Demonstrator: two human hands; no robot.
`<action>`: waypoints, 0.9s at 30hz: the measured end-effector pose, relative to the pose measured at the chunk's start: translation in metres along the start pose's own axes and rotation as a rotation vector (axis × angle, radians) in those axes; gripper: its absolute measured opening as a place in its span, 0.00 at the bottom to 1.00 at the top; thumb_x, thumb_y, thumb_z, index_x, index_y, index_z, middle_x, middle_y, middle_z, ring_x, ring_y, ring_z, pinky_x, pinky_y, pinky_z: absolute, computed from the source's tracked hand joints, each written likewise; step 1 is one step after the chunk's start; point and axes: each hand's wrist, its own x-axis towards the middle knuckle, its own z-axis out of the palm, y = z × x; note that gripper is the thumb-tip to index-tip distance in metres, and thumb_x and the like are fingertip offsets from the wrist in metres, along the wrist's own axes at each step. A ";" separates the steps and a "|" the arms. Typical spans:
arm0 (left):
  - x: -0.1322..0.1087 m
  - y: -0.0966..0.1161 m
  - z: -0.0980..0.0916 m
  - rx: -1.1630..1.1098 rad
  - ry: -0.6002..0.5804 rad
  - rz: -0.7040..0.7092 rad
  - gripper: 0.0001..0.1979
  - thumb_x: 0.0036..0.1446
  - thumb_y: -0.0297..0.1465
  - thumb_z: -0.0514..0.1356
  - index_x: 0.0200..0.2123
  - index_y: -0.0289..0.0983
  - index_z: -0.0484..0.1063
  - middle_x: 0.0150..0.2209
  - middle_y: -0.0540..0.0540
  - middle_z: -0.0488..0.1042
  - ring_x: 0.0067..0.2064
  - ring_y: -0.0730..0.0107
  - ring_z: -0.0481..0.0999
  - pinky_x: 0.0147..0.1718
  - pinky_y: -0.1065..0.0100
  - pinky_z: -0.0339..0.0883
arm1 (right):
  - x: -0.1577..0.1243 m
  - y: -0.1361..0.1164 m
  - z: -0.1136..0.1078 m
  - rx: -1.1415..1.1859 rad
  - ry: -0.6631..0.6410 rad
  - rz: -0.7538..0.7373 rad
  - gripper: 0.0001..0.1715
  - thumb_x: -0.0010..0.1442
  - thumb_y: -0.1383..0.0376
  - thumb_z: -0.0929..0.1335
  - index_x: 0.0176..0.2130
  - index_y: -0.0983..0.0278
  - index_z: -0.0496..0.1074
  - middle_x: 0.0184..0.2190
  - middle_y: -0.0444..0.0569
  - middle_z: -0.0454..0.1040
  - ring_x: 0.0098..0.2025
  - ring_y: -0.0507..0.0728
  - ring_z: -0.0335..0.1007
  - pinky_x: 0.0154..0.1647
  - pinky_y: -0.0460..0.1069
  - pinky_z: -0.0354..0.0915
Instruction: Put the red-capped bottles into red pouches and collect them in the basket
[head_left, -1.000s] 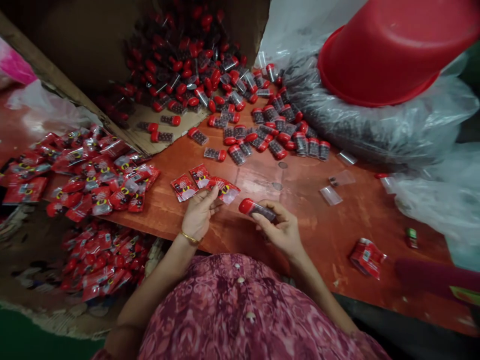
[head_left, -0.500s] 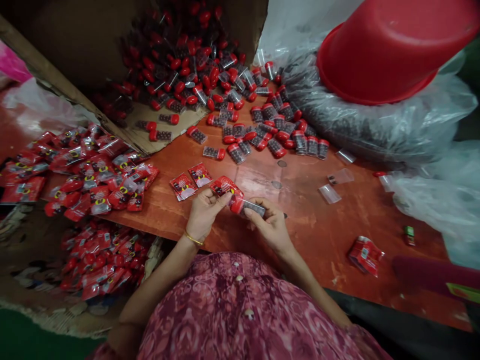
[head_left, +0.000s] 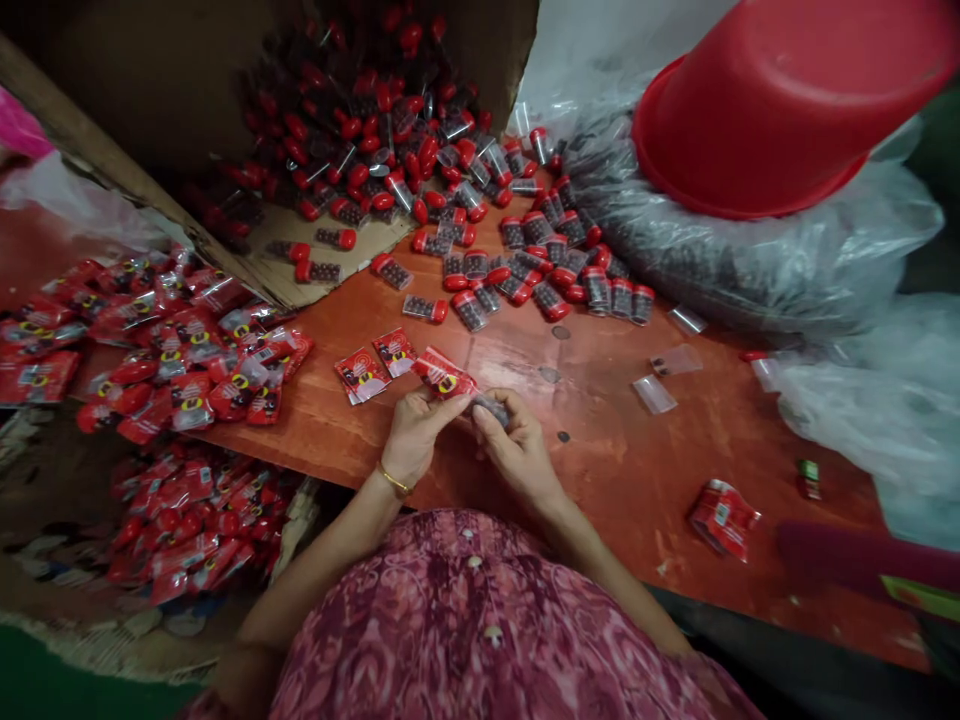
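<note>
Evidently, in the head view, you are partway through one piece. Your left hand (head_left: 411,440) is closed to a pinch on a red packet (head_left: 444,375), thumb on top. Your right hand (head_left: 519,455) is curled around a small tube (head_left: 491,408) with dark contents. The tube lies right at the packet's near end, between your two hands and above the table (head_left: 615,480); its capped end seems to be inside, while the dark body sticks out under your right fingers, so this one looks only partly filled.

On the done side, a pile of bulging packets (head_left: 187,350) lies to your left, with another heap of packets (head_left: 199,520) lower down, below the table edge; most look packed, though you can't check each one. Left to do, two flat packets (head_left: 362,376) lie just beyond your left hand, and plenty of loose tubes (head_left: 540,250) are spread ahead, trailing out of a cardboard box (head_left: 150,80). By that supply, much remains.
</note>
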 end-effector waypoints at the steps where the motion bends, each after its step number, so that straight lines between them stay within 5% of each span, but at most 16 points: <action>1: 0.001 0.001 0.001 0.004 -0.007 -0.003 0.11 0.35 0.31 0.70 0.24 0.33 0.74 0.26 0.50 0.75 0.29 0.76 0.72 0.32 0.74 0.66 | 0.001 0.001 0.000 -0.014 0.005 -0.011 0.13 0.56 0.54 0.66 0.35 0.61 0.62 0.19 0.35 0.59 0.17 0.45 0.53 0.16 0.42 0.56; 9: 0.002 -0.002 0.003 0.001 -0.031 -0.064 0.17 0.37 0.40 0.69 0.26 0.33 0.73 0.20 0.52 0.71 0.18 0.79 0.64 0.17 0.74 0.58 | -0.001 0.007 0.009 0.034 -0.094 -0.023 0.15 0.60 0.52 0.62 0.40 0.59 0.59 0.24 0.37 0.62 0.18 0.46 0.55 0.18 0.42 0.57; 13: 0.003 -0.005 0.001 0.004 0.002 -0.044 0.16 0.38 0.40 0.68 0.25 0.32 0.73 0.20 0.51 0.70 0.20 0.79 0.64 0.20 0.74 0.59 | 0.003 0.006 0.010 -0.048 0.007 -0.061 0.14 0.59 0.53 0.62 0.37 0.60 0.58 0.24 0.38 0.61 0.18 0.46 0.55 0.18 0.42 0.56; 18: 0.004 0.003 -0.001 -0.042 -0.081 -0.061 0.16 0.40 0.41 0.68 0.24 0.33 0.73 0.19 0.51 0.69 0.19 0.79 0.63 0.20 0.73 0.57 | 0.008 -0.002 0.007 -0.043 -0.136 -0.054 0.15 0.59 0.52 0.62 0.38 0.60 0.58 0.25 0.39 0.65 0.17 0.45 0.56 0.16 0.42 0.55; 25: 0.006 -0.003 0.008 -0.134 -0.044 -0.060 0.17 0.35 0.39 0.70 0.25 0.34 0.74 0.22 0.50 0.73 0.25 0.77 0.69 0.27 0.74 0.63 | 0.006 0.007 0.010 -0.265 0.121 -0.215 0.11 0.61 0.56 0.61 0.40 0.61 0.60 0.29 0.43 0.65 0.27 0.49 0.63 0.28 0.46 0.62; 27: 0.006 0.000 0.007 -0.126 -0.058 -0.068 0.16 0.35 0.38 0.70 0.24 0.33 0.74 0.22 0.50 0.73 0.25 0.77 0.69 0.26 0.74 0.63 | 0.006 0.007 0.010 -0.265 0.086 -0.187 0.13 0.61 0.55 0.61 0.40 0.61 0.60 0.29 0.43 0.65 0.27 0.50 0.63 0.28 0.46 0.63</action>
